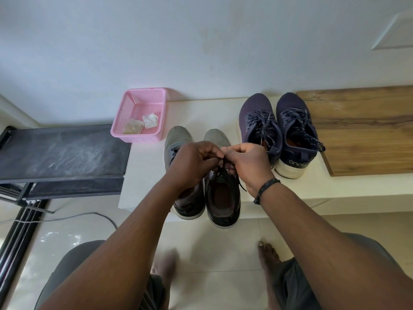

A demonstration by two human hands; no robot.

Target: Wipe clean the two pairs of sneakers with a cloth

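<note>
Two pairs of sneakers stand on a cream ledge (147,175). The grey pair is in the middle: its left shoe (176,137) and its right shoe (223,195), heels toward me. My left hand (192,162) and my right hand (248,164) meet above the right grey shoe, each pinching its black lace (240,184). The navy pair (279,130) stands to the right, laces loose. Two crumpled whitish cloths (143,124) lie in a pink basket (134,108) at the left of the ledge.
A wooden board (362,130) lies on the ledge at the right. A dusty black rack shelf (62,151) stands to the left, with a cable (73,217) on the tiled floor. My bare feet (268,256) are below the ledge. The white wall is behind.
</note>
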